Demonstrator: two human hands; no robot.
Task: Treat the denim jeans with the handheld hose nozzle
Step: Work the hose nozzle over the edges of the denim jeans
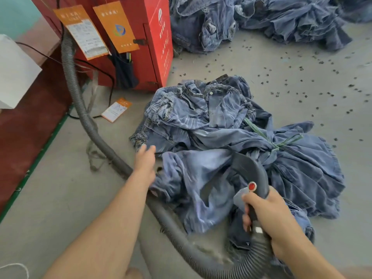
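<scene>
While the right hand [267, 214] grips the nozzle [249, 172] handle, fingers curled round it, tip rests on the jeans [201, 178] heaped on the floor [60, 198], centre-frame. Left hand [145, 158], fingers straight, holds nothing, just touching denim edge. Recommended: flatten fabric w/ left hand, sweep nozzle slowly, keep hose [84, 109] slack.

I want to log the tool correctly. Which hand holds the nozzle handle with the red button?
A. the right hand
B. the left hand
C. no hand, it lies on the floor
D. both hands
A: the right hand grips the nozzle handle; the left hand reaches toward the jeans with straight fingers.
</scene>
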